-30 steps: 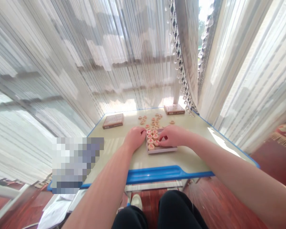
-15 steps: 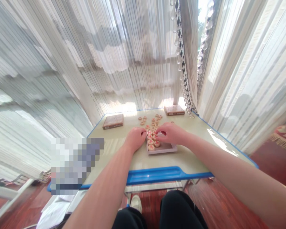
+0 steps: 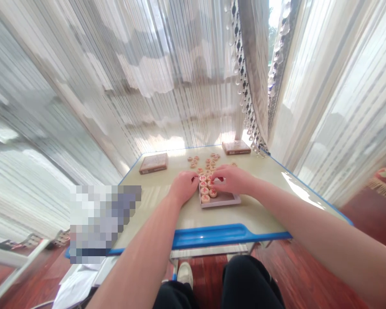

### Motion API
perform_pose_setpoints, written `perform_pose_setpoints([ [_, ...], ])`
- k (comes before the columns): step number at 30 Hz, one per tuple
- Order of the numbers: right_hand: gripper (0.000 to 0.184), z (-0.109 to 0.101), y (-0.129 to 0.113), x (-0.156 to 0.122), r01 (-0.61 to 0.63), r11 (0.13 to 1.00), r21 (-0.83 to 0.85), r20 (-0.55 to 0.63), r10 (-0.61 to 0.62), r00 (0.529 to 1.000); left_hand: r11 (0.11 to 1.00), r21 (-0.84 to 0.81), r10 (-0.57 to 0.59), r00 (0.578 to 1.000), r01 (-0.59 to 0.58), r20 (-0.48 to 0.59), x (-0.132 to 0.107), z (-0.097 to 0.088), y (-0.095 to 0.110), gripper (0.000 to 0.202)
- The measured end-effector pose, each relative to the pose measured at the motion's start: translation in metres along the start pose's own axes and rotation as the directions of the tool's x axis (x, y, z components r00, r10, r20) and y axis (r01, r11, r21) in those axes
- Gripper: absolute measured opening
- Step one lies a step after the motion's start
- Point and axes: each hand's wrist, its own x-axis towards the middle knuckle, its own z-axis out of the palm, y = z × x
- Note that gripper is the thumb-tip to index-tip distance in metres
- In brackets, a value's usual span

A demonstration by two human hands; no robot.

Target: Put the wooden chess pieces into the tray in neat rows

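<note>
A shallow tray (image 3: 221,205) rests on the table, with round wooden Chinese chess pieces (image 3: 205,191) lined up in two columns along its left side, red characters facing up. My left hand (image 3: 184,186) lies against the tray's left wall, fingers curled at its far left corner. Over the tray, my right hand (image 3: 234,178) has thumb and fingers closed around a chess piece (image 3: 211,183) in the second column. Its fingers partly hide that piece and the tray's far right part. Loose pieces (image 3: 208,163) are scattered beyond the tray.
Two flat brown boxes stand toward the back, a left box (image 3: 153,163) and a right box (image 3: 236,147). The table (image 3: 154,201) has a blue edge with a molded groove (image 3: 210,234) in front. Bead-trimmed curtains (image 3: 244,86) hang behind. A blurred patch (image 3: 104,223) covers the left corner.
The view has shifted slightly. Both hands keep nearly the same places at the tray, and the right fingers have moved only a little over the second column.
</note>
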Motion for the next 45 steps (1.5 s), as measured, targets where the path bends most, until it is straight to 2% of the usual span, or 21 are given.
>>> perform_pose_setpoints([
  [5,0.008,-0.009,-0.002,-0.005,0.006,1.0,0.015,0.048,-0.007,0.999,1.0,0.001,-0.008,1.0,0.008,-0.01,0.0,0.001,0.0,0.027],
  [10,0.016,-0.011,-0.008,-0.008,0.008,0.998,0.059,0.124,-0.016,0.992,1.0,-0.003,-0.005,1.0,0.005,-0.007,-0.001,0.0,0.0,0.027],
  [14,0.015,-0.01,-0.012,-0.008,0.027,0.998,0.048,0.171,-0.035,0.985,1.0,-0.012,-0.024,1.0,0.024,0.001,-0.001,0.0,0.0,0.027],
  [20,0.016,-0.01,-0.01,-0.009,0.017,0.998,0.053,0.17,-0.026,0.985,1.0,-0.024,-0.009,1.0,0.008,-0.012,0.0,0.002,-0.002,0.028],
  [23,0.018,-0.009,-0.005,-0.007,-0.06,0.996,0.059,0.101,0.054,0.993,0.999,-0.039,-0.01,0.999,0.008,-0.049,0.001,0.004,-0.005,0.028],
  [25,0.019,-0.008,0.001,-0.004,-0.142,0.99,0.024,-0.007,0.143,0.99,0.999,-0.046,-0.021,0.993,0.016,-0.113,0.001,0.004,-0.006,0.027],
  [28,0.023,-0.005,0.017,0.001,-0.244,0.97,-0.015,-0.183,0.238,0.954,0.998,-0.055,-0.036,0.972,0.024,-0.232,0.0,0.005,-0.007,0.028],
  [30,0.024,-0.002,0.03,0.005,-0.324,0.946,-0.012,-0.247,0.311,0.918,0.995,-0.084,-0.067,0.961,0.046,-0.27,0.003,0.004,-0.008,0.029],
  [34,0.023,0.004,0.055,0.011,-0.46,0.886,-0.051,-0.312,0.424,0.851,0.95,-0.216,-0.269,0.944,0.227,-0.192,0.023,-0.001,-0.015,0.029],
  [38,0.026,0.007,0.069,0.015,-0.504,0.863,-0.044,-0.344,0.46,0.818,0.967,-0.169,-0.217,0.965,0.192,-0.149,0.061,-0.009,-0.022,0.031],
  [39,0.027,0.008,0.071,0.016,-0.5,0.865,-0.034,-0.347,0.459,0.818,0.97,-0.166,-0.198,0.974,0.179,-0.106,0.07,-0.009,-0.022,0.033],
  [42,0.03,0.011,0.074,0.019,-0.473,0.881,0.005,-0.33,0.448,0.831,0.969,-0.216,-0.129,0.992,0.123,-0.012,0.089,0.0,-0.018,0.037],
  [45,0.029,0.015,0.079,0.022,-0.445,0.893,0.064,-0.334,0.439,0.834,0.969,-0.234,-0.055,0.994,0.076,0.094,0.098,0.014,-0.014,0.038],
])
